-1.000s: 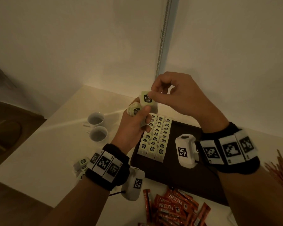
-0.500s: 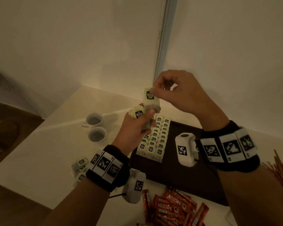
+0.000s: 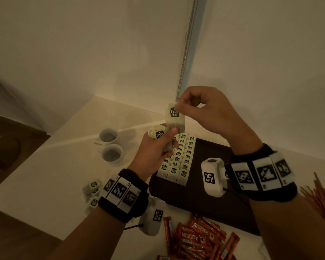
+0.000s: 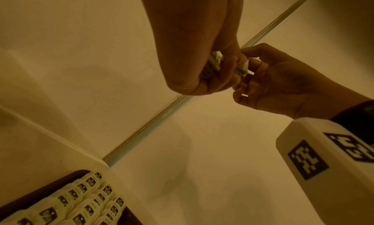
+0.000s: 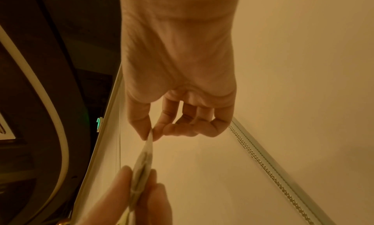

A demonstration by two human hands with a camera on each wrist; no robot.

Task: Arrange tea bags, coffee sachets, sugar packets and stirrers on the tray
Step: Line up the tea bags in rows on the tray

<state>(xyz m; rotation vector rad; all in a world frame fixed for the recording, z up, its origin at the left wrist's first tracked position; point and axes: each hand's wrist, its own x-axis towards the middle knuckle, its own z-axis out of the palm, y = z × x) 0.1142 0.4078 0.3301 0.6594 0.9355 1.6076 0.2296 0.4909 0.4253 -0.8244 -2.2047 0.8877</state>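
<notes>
While three neat columns of tea bags (image 3: 180, 156) already fill the left end of the dark tray (image 3: 204, 194), most of the task is left. Coffee sachets (image 3: 197, 239) lie heaped on the tabletop's near edge, stirrers (image 3: 323, 199) lie at its right edge, and a few loose bags (image 3: 93, 192) sit left of the tray; no sugar packets are visible. Above the tray's far left corner, the right hand (image 3: 208, 113) pinches one bag (image 3: 174, 117) by its top between thumb and forefinger, while the left hand (image 3: 154, 149) grips a small bundle of bags (image 3: 159, 134) and its thumb touches that bag's lower edge. Compared with a second ago, the pinched bag has risen higher out of the bundle.
</notes>
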